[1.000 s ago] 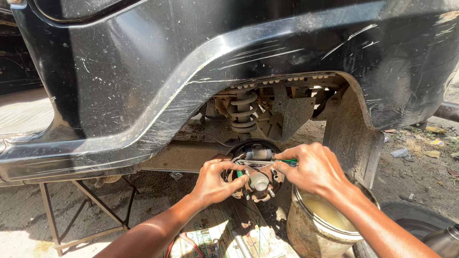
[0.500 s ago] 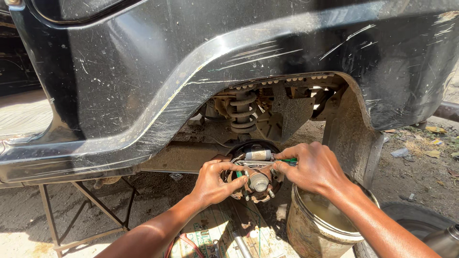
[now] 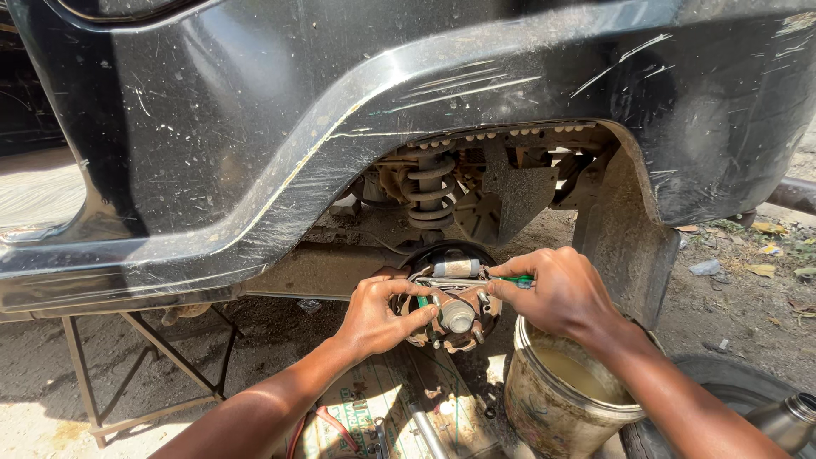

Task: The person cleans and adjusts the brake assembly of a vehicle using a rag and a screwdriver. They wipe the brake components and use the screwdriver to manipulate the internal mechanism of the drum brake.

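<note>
we kneel at the rear wheel arch of a black car (image 3: 340, 127), where the wheel is off and the drum brake assembly (image 3: 450, 297) sits bare on the hub (image 3: 457, 316), probably so the parts behind the drum can be reached. our left hand (image 3: 378, 316) cups the left side of the brake assembly, its fingers (image 3: 406, 325) curled narrow and pressing on the brake shoe there, thumb near the hub, seemingly to steady that side. our right hand (image 3: 563, 293) comes in from the right of the assembly, fingers pinched tight around a green-handled tool (image 3: 515, 279) whose tip lies along the spring (image 3: 446, 281) across the top of the assembly, just under the small wheel cylinder (image 3: 457, 268); the pinch looks meant to lever or hook that spring. above the assembly hangs the coil spring (image 3: 429, 191) of the suspension. below and right of the assembly stands a dirty bucket (image 3: 544, 416) of murky liquid, close at hand; below it lies a sheet of cardboard (image 3: 387, 408) with a red-handled tool (image 3: 336, 425). left of the assembly a metal stand (image 3: 144, 340) props the body
</note>
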